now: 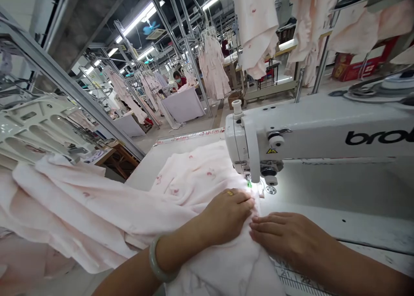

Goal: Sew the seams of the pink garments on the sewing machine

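Pale pink fabric with small printed motifs (190, 171) lies across the bed of a white sewing machine (310, 128), its right edge under the lit needle area (249, 183). My left hand (231, 212), with a ring and a bangle on the wrist, rests on the fabric just in front of the presser foot. Its fingers are curled and pressed together on the cloth. Just right of it, my right hand (284, 235) has its fingers stretched out flat, fingertips touching the fabric's edge. The right thumb is hidden.
More pink fabric (80, 205) drapes off to the left, beside a white hanger-rail clamp (42, 123). A printed ruler (300, 283) runs along the table's near edge. Pink garments (257, 24) hang behind the machine. A person (179, 80) sits at another table further back.
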A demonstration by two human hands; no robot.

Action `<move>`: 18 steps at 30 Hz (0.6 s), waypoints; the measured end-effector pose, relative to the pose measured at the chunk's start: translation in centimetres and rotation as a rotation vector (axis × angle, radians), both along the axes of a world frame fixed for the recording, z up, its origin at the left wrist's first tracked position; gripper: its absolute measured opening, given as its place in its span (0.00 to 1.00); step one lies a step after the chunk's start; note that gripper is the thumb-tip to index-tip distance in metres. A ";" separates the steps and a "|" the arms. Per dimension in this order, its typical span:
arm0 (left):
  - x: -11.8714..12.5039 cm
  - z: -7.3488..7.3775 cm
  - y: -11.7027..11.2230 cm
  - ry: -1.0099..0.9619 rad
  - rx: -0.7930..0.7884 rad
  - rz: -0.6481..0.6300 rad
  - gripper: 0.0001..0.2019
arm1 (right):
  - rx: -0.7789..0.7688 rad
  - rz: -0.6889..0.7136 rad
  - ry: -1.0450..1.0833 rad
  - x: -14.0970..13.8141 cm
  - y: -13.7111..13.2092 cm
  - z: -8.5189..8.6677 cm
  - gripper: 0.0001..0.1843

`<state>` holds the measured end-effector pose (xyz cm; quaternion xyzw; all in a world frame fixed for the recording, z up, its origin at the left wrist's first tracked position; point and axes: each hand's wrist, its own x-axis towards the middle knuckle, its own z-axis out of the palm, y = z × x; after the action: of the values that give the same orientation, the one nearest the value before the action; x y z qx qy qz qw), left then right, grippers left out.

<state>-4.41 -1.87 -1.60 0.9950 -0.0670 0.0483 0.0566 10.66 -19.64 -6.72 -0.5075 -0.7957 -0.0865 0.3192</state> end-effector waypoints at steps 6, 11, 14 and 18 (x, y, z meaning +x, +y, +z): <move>1.0 -0.6 0.8 -0.016 -0.026 -0.017 0.16 | -0.063 -0.042 0.061 0.4 0.2 0.4 0.19; 2.4 0.6 1.3 0.072 0.031 0.021 0.13 | -0.139 -0.102 0.112 1.0 0.7 1.1 0.19; 1.9 1.9 0.8 0.121 0.010 0.059 0.11 | -0.133 -0.117 0.106 1.2 0.8 1.3 0.18; 0.4 1.7 -0.3 0.106 -0.054 0.090 0.12 | -0.114 -0.119 0.083 1.4 0.7 0.9 0.16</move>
<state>-4.03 -2.16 0.06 0.9963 -0.0180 -0.0004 0.0844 12.09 -18.93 -5.81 -0.5743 -0.7538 -0.0387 0.3169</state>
